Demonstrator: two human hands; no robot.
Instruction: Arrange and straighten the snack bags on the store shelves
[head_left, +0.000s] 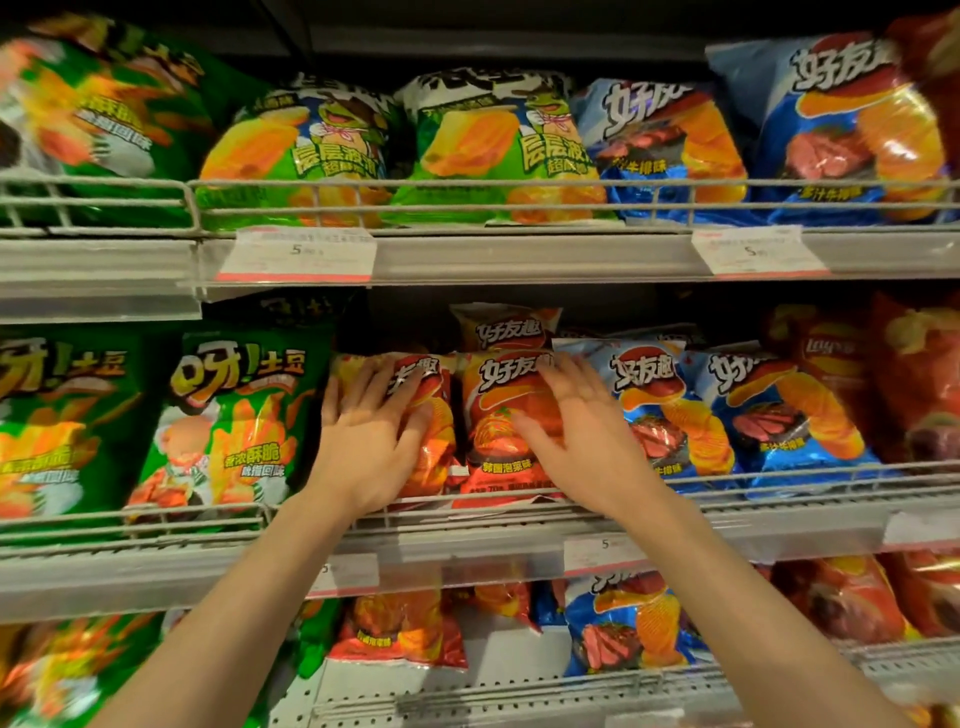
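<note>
Two red-orange snack bags stand side by side on the middle shelf (467, 545). My left hand (371, 431) lies flat, fingers spread, on the left red bag (434, 415). On the right red bag (498, 415) my right hand (576, 431) presses with straight fingers, its fingertips reaching the bag's top right corner. A third red bag (504, 327) stands upright behind these two. Both front bags lean slightly back behind the wire rail.
Green snack bags (234, 415) stand left of my hands and blue ones (670, 410) to the right. The upper shelf (519, 254) holds green and blue bags behind a wire rail. More red and blue bags sit on the lower shelf (519, 686). Price tags (296, 254) hang on the shelf edges.
</note>
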